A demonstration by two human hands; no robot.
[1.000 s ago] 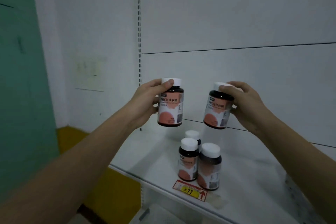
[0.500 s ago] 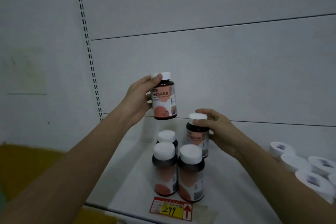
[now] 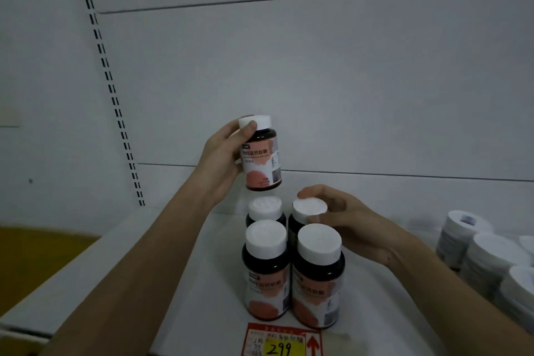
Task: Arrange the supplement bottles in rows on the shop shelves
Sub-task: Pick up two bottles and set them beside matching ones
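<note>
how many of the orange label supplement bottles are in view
5: one held up in the left hand, a front pair on the shelf, a back pair behind, its right one under the right hand. More may hide behind.

wall: white panelled back wall (image 3: 318, 81) | upright: slotted strip (image 3: 109, 81) at left | floor: yellow (image 3: 37, 251) lower-left | light: dim

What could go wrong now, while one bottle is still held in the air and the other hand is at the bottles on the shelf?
1. The left hand holds its bottle directly above the back-left bottle; lowered straight, it may hit that cap.
2. The right hand grips the back-right bottle, tight against the front-right bottle; a nudge might topple the group.
3. The front bottles stand near the shelf edge and may fall.
</note>
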